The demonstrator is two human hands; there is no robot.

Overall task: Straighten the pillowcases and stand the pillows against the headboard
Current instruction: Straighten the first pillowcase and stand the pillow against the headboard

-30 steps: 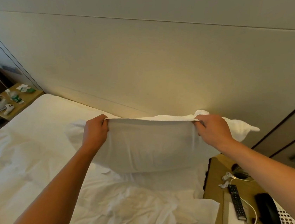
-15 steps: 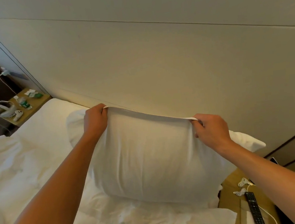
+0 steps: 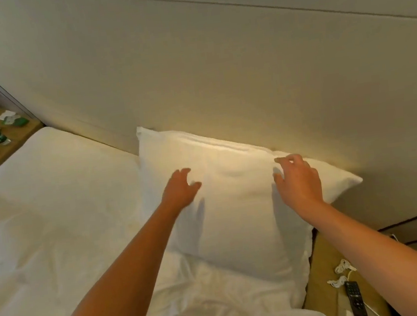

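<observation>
Pillow [image 3: 236, 206] stands up against the headboard [image 3: 219, 78]. Left hand [image 3: 180, 189] is in front of its left part, fingers spread, holding nothing. Right hand [image 3: 298, 181] is in front of its right part, fingers spread too.

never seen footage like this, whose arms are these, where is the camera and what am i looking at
There is no machine here. A person wears a wide-angle camera on the head, looking forward and down, so you see their own bare arms. The left hand and right hand are both open, fingers spread over a white pillow, holding nothing. The pillow stands leaning against the beige headboard on a bed with rumpled white sheets. A second pillow peeks out behind it at the right. Beside the bed, a nightstand on the right holds a remote control and white cables; another at far left carries small items too blurred to name.
</observation>
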